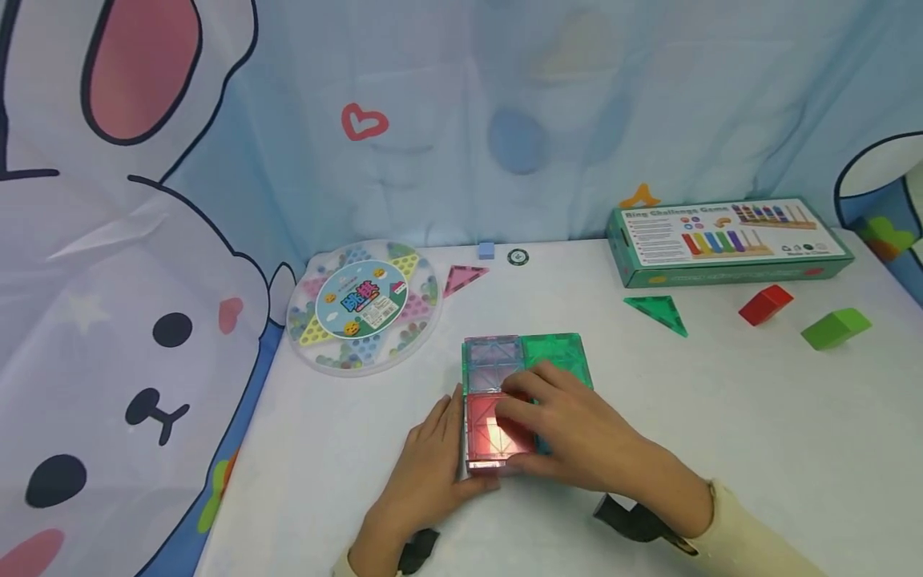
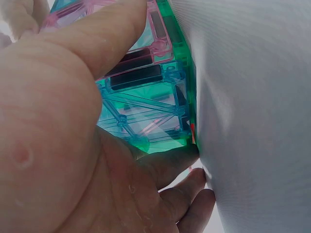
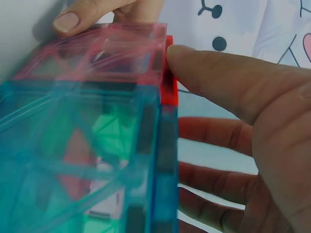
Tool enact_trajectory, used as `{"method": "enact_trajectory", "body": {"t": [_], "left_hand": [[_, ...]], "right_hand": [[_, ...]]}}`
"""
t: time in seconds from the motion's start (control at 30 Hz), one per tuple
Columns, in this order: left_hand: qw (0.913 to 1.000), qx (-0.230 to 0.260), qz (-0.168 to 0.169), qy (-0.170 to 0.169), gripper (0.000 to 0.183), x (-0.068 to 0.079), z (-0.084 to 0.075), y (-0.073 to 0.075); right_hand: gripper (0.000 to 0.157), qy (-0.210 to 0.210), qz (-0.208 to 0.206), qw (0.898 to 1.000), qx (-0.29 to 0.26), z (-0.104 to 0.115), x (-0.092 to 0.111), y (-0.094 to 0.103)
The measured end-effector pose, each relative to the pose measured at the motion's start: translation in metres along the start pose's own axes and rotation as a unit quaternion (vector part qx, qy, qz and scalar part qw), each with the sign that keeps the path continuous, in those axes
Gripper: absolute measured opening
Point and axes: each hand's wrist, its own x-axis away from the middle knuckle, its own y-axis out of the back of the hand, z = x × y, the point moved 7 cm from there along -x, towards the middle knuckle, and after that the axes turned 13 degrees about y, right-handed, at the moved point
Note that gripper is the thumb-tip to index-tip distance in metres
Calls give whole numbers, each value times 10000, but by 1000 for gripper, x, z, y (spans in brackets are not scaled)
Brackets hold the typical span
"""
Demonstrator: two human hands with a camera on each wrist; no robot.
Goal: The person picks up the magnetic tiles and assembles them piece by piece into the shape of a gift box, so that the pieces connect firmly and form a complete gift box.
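Note:
A low box of clear magnetic tiles stands on the white table, with a lilac tile, a green tile and a red tile on top. Clear blue and pink walls show in the left wrist view. My left hand lies along the box's left side, fingers straight, thumb by the near wall. Over the top, my right hand pinches the red tile, its thumb on the near edge and fingertips toward the far edge. This hand partly covers a blue tile.
A round marble board game lies at back left. Near it are a pink triangle tile, a blue block and a round token. A green game box, green triangle, red block and green block are to the right.

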Motion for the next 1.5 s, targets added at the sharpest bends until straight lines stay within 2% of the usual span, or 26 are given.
{"method": "enact_trajectory", "body": {"t": [0.2, 0.27, 0.33, 0.4, 0.43, 0.5, 0.6, 0.67, 0.7, 0.87, 0.93, 1.1, 1.2, 1.27, 1.37, 1.43, 1.5], "left_hand": [[10000, 66, -21, 55, 118, 3, 2, 1], [10000, 55, -19, 76, 119, 3, 3, 0], [10000, 55, -8, 78, 119, 4, 3, -1], [9999, 50, -30, 85, 119, 4, 3, -1], [9999, 46, -34, 89, 119, 4, 3, 0], [9999, 54, -24, 106, 119, 4, 2, 0], [9999, 77, 63, 134, 119, 5, 2, -1], [9998, 109, 100, 120, 119, 4, 1, -1], [9998, 114, 101, 113, 119, 4, 1, -1], [9998, 98, 15, 166, 120, 3, 3, 2], [9998, 98, 46, 191, 120, 3, 3, 3], [9997, 99, 117, 167, 119, 2, 2, 2], [9997, 94, 116, 175, 119, 2, 2, 1], [9998, 104, 99, 161, 119, 2, 2, 1], [9998, 112, 99, 115, 119, 2, 0, 0], [9998, 138, 125, 94, 119, 2, -1, 0], [9997, 126, 161, 109, 119, 2, -2, 0]], "right_hand": [[50, -69, -28, 9997, -211, -7, 13, 1], [50, -358, -203, 9988, -276, -20, 22, 7], [49, -884, -638, 9937, -241, -45, 35, 17], [44, -1634, -1179, 9794, -93, -83, 54, 24], [43, -2048, -1390, 9689, 27, -104, 67, 24], [45, -2963, -1513, 9428, 211, -147, 94, 16], [56, -4119, -993, 9051, 349, -196, 133, -7], [63, -4473, -637, 8914, 344, -216, 151, -19], [65, -4521, -570, 8895, 326, -223, 156, -21], [62, -4331, -416, 9004, 70, -241, 152, -21], [60, -4330, -237, 9009, -177, -244, 149, -21], [63, -4500, 4, 8889, -857, -251, 154, -23], [60, -4569, -151, 8829, -1078, -248, 155, -24], [55, -4553, -386, 8837, -1015, -241, 153, -22], [55, -4295, -903, 8958, -694, -219, 144, -8], [53, -3831, -1359, 9127, -419, -197, 130, 9], [49, -3081, -1683, 9360, -263, -167, 111, 27]]}}
